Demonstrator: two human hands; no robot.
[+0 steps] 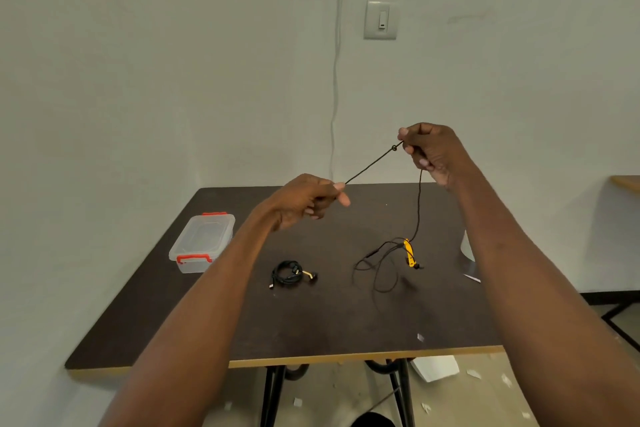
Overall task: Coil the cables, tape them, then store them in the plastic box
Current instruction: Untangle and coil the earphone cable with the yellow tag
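A thin black cable (pixel 372 163) is stretched taut in the air between my two hands, with a small knot near its upper end. My left hand (pixel 304 199) pinches its lower end and my right hand (pixel 427 151) grips it higher up. From my right hand the cable hangs down to a loose tangle (pixel 377 262) on the dark table (pixel 329 322), beside a yellow piece (pixel 409 252). A coiled black cable (pixel 289 273) lies on the table in front of me. The clear plastic box (pixel 201 242) with red clasps stands closed at the table's left.
A white roll (pixel 467 246) shows at the table's right edge, partly behind my right arm, with a paper scrap (pixel 471 277) beside it. Small white scraps litter the floor below. A white wall with a switch and a hanging cord is behind the table.
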